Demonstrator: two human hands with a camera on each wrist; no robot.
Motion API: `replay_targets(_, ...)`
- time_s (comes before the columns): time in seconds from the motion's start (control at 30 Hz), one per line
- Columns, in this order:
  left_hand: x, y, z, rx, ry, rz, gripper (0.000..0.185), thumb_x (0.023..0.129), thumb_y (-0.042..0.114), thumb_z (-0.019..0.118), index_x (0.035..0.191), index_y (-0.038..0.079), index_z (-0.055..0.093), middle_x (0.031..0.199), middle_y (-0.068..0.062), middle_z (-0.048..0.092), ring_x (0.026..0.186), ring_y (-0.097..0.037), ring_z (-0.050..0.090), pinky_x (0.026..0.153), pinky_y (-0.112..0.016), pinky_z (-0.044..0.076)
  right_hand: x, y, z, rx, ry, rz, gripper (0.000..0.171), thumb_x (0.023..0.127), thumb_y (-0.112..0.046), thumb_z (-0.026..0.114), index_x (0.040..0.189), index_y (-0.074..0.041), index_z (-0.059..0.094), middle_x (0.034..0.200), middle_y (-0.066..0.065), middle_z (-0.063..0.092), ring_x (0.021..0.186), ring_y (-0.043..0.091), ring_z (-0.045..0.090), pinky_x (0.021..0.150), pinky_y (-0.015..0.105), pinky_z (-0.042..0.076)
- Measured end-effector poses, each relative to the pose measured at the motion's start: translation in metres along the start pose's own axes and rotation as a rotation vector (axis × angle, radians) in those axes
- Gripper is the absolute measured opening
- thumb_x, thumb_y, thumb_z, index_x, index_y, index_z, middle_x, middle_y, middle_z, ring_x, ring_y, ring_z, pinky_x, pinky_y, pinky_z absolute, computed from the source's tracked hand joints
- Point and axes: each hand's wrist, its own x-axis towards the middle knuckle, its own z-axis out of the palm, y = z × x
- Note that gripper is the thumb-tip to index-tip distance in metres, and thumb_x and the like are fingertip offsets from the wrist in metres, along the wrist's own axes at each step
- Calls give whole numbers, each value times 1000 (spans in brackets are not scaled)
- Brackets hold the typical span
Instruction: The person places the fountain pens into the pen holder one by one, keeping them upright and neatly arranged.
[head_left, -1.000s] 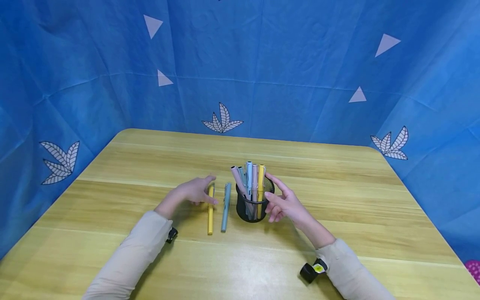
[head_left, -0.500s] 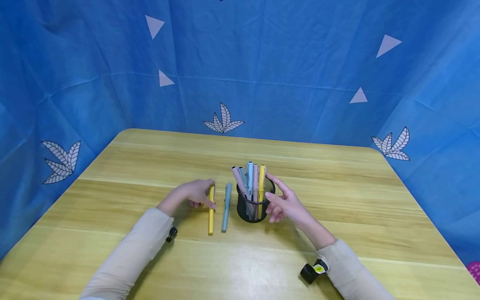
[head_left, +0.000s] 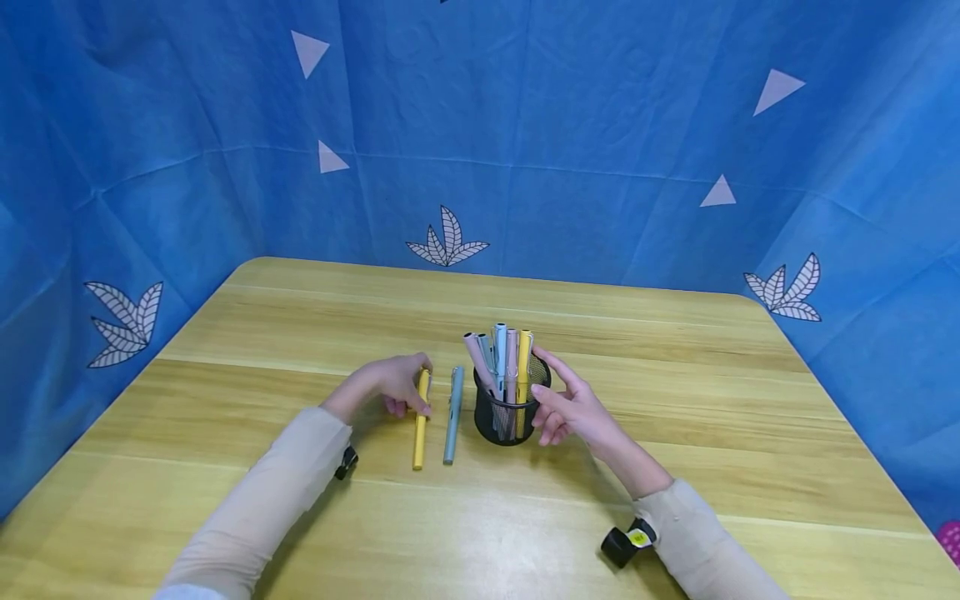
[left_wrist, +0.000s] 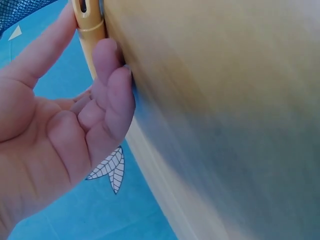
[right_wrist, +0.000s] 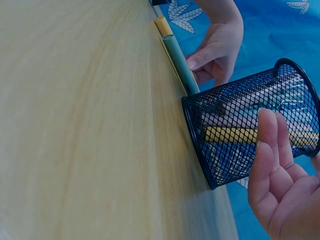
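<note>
My left hand (head_left: pixel 397 385) pinches a yellow pen (head_left: pixel 419 442) between thumb and fingers near its clip end; the pen lies low along the table. In the left wrist view the yellow pen (left_wrist: pixel 90 25) shows beside the thumb, the other fingers curled. A grey-green pen (head_left: pixel 453 421) lies just right of it. Farther right stands a black mesh pen holder (head_left: pixel 487 422) with several pens upright in it, among them a yellow one (head_left: pixel 524 354). My right hand (head_left: pixel 577 410) holds the holder's right side, index finger behind the rim and thumb in front.
The wood-grain table (head_left: pixel 660 367) extends all round the pens and holder. A blue curtain (head_left: pixel 570 150) with white triangles and leaf prints hangs behind the table and at its sides. A black wrist camera (head_left: pixel 618 547) sits below the right sleeve.
The left thumb and fingers have closed on the yellow pen, whose near end has swung slightly left. The right hand and the pen holder stay put.
</note>
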Motion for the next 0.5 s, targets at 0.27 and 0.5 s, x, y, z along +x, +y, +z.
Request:
replay_targets(0.27,4,-2,-3,-59,-27,-21,65,74,9,73,124,4,32,70,-13,59,53,-18,57,51,-28,50,0,1,0,-5,-1,0,61,93,-20,49,144,-25,16,64,14,59,45,18,57,43,27,46)
replay_targets(0.5,5,-4,-3,-64,-26,-12,66,72,6,72,124,4,31,71,-13,60,54,-19,58,51,-28,50,1,1,-1,4,-8,-6,61,93,-20,49,144,-25,16,64,15,59,45,18,57,42,27,46)
